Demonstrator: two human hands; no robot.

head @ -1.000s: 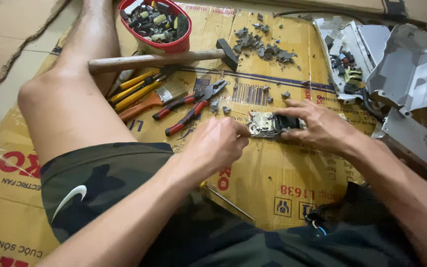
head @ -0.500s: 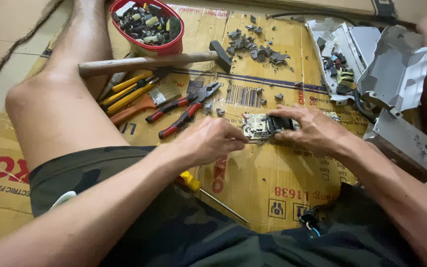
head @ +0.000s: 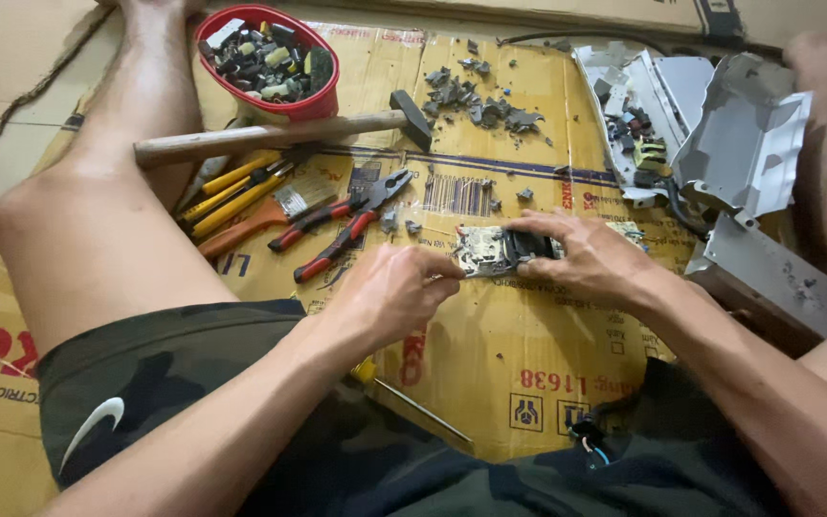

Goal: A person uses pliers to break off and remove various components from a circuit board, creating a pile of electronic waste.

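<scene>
Head view, left to right: bare left leg [head: 98,239] stretched over flattened cardboard [head: 490,383] on the floor. Red bowl [head: 270,59] at top left is already heaped with small stripped electronic parts, so a good share of salvage looks done. Below it lies a wooden-handled hammer [head: 279,134], then yellow-handled screwdrivers [head: 232,191], an orange-handled brush [head: 260,213] and red-handled pliers [head: 342,225], all lying loose, none in hand. Another yellow-handled screwdriver [head: 404,397] rests by the thigh. Left hand [head: 390,287] sits at the left edge of a small circuit board [head: 495,251], fingers curled and pinched at that edge; whether they hold a part or only the board rim I cannot tell. The board lies flat on the cardboard in the middle, between both hands, still carrying a dark component, so its stripping looks unfinished. Grey broken fragments [head: 480,96] are scattered above. Right hand [head: 581,258] presses on the board's right side, fingers spread and bent over it, pinning it down. Far right: opened grey metal casing [head: 744,144] with more small components [head: 638,144] still inside, and a grey box piece [head: 768,278] beside it, apparently work still left.
</scene>
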